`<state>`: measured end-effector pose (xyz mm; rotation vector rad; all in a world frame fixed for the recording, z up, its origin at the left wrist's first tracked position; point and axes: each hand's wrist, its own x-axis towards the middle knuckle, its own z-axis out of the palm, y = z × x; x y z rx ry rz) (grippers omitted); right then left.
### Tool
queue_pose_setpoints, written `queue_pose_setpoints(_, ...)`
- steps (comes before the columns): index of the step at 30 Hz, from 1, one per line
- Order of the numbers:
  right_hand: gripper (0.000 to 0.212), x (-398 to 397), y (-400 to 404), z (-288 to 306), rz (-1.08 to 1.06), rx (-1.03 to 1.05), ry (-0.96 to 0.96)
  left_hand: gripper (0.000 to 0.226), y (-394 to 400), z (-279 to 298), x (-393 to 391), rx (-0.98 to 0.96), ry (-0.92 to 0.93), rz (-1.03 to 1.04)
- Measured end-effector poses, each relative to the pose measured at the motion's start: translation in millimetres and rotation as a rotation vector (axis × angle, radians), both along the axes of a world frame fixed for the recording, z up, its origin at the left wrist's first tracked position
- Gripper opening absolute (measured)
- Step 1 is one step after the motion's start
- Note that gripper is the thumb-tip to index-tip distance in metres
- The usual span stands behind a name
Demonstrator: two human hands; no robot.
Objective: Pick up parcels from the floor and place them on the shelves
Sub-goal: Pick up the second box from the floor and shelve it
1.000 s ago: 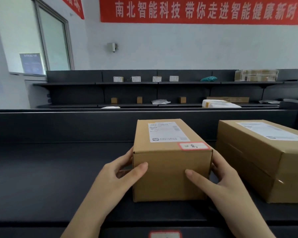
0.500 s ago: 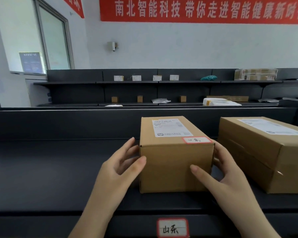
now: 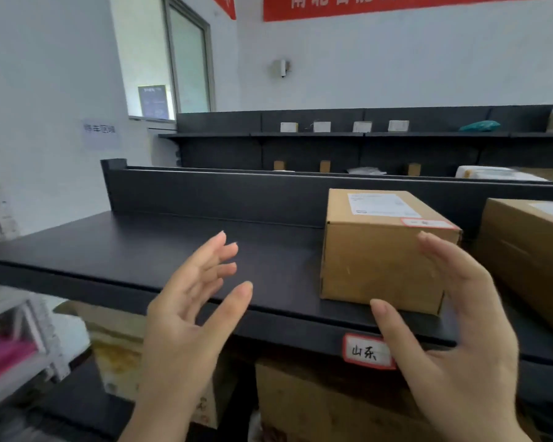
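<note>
Your left hand (image 3: 192, 301) is open, palm turned inward, fingers spread and loosely curved, hanging in the air in front of the shelf edge with nothing in it. Your right hand (image 3: 460, 339) is open too, palm facing the left one, thumb stretched toward the middle and fingers pointing up. It holds nothing; its fingers overlap the right side of the parcel in the view, but whether they touch the cardboard cannot be told.

Between and just beyond your hands stands the parcel (image 3: 380, 250), a brown cardboard box resting flat on the dark shelf (image 3: 173, 250), close to the front edge and upright. On its top is a white shipping label (image 3: 380, 204), and a small red-bordered sticker (image 3: 425, 223) sits at the near right corner of the top. Just to its right, apart by a narrow gap, a larger cardboard box (image 3: 530, 250) rests on the same shelf and runs out of view.

On the shelf's front lip, below the parcel, a red-bordered tag (image 3: 366, 351) with handwritten characters is partly covered by your right thumb. Under the shelf you can see more cardboard boxes (image 3: 316, 406) on a lower level.

Behind the shelf's raised back wall, a further row of dark shelves (image 3: 332, 135) holds small white and brown packages and a teal bag (image 3: 479, 126). A red banner (image 3: 396, 4) hangs high on the white wall, and a window (image 3: 189, 59) is at the left.
</note>
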<state>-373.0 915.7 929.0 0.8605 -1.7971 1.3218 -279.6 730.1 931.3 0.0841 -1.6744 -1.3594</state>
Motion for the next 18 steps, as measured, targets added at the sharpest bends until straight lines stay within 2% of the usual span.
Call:
queue_pose_setpoints(4,0.069,17,-8,0,0.207,0.058,-0.074,0.048,7,-3,37,0.009,-0.06,0.111)
queue_pose_setpoints(9,0.059,44,-24,-8,0.464,0.092,-0.206,0.05,12,-12,92,0.0,-0.114,0.262)
queue_pose_setpoints(18,0.064,106,-58,-39,0.836,0.234,-0.364,0.054,32,-39,207,0.037,-0.232,0.538)
